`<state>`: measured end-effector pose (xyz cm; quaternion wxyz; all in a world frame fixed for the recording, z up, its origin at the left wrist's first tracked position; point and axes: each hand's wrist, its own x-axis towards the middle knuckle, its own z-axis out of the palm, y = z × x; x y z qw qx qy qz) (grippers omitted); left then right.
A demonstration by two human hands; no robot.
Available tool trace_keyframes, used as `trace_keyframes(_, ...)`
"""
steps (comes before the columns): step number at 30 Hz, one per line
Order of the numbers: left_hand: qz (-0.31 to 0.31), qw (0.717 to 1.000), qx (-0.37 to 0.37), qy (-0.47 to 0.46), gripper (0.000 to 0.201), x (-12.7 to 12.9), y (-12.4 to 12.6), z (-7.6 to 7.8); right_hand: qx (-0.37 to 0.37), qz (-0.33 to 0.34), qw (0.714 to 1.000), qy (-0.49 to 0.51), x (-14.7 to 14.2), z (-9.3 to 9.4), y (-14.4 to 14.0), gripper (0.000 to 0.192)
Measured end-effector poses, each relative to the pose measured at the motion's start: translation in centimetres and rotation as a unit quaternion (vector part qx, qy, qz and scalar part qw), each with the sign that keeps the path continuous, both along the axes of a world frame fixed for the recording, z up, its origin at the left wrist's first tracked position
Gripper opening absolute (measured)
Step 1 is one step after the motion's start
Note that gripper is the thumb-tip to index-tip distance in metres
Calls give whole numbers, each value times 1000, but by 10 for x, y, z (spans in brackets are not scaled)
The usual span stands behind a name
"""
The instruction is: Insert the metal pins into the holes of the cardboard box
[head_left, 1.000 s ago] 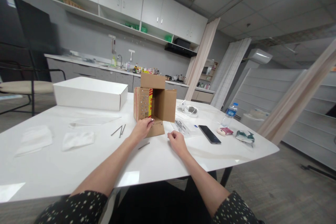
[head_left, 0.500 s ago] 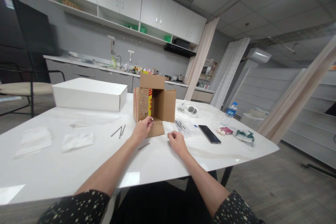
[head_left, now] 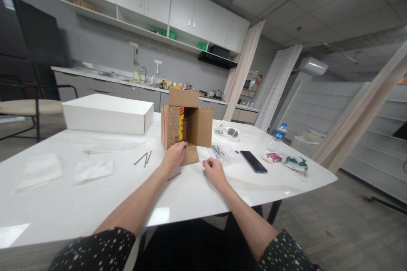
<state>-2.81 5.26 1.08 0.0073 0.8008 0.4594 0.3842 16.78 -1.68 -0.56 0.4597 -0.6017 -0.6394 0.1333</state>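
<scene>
An open cardboard box (head_left: 205, 127) stands on its side with its flaps spread. Its left flap (head_left: 173, 123) carries small shiny dots, and a row of small dots runs along the bottom flap (head_left: 190, 159). My left hand (head_left: 173, 156) is over the left part of that bottom flap, its fingers pinched together; whatever they hold is hidden. On the tabletop just right of the flap rests my right hand (head_left: 215, 172), fingers curled closed, contents not visible. One long nail (head_left: 174, 176) lies between my forearms, and several nails (head_left: 146, 159) lie to the left.
A white box (head_left: 108, 114) sits at the back left, with folded white tissues (head_left: 94, 172) in front. To the right are a clear bag of small metal pieces (head_left: 219, 152), a phone (head_left: 253, 161), a water bottle (head_left: 277, 137), a coiled white cable (head_left: 230, 133) and a green-white packet (head_left: 295, 164).
My left hand has shifted slightly right and its fingers have turned, so the small shiny thing at its fingertips is no longer plain. My right hand stays in place.
</scene>
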Motion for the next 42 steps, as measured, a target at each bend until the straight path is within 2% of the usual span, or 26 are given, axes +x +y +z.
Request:
trace_keyframes(4, 16, 999, 10, 27, 27, 2, 2, -1, -4, -1, 1000, 2, 0, 1, -1, 28)
trace_keyframes(9, 42, 992, 49, 106, 22, 1, 3, -2, -9, 0, 1000, 7, -1, 1, -1, 28)
trace_keyframes(18, 42, 985, 70, 150, 22, -1, -8, 9, -4, 2, 1000, 9, -1, 2, -2, 28)
trace_keyframes(27, 41, 984, 40, 168, 28, -5, -12, 13, -3, 2, 1000, 8, 0, -1, 1, 28)
trace_keyframes(32, 21, 984, 23, 174, 28, -10, -17, 23, 3, 2, 1000, 6, 2, -3, 2, 28)
trace_keyframes(35, -18, 984, -15, 177, 23, -17, -21, 32, 3, 3, 1000, 8, 1, -2, 1, 28)
trace_keyframes(42, -111, 964, -201, 130, 17, -29, -37, 53, 0, 3, 1000, 3, 0, 1, -1, 27)
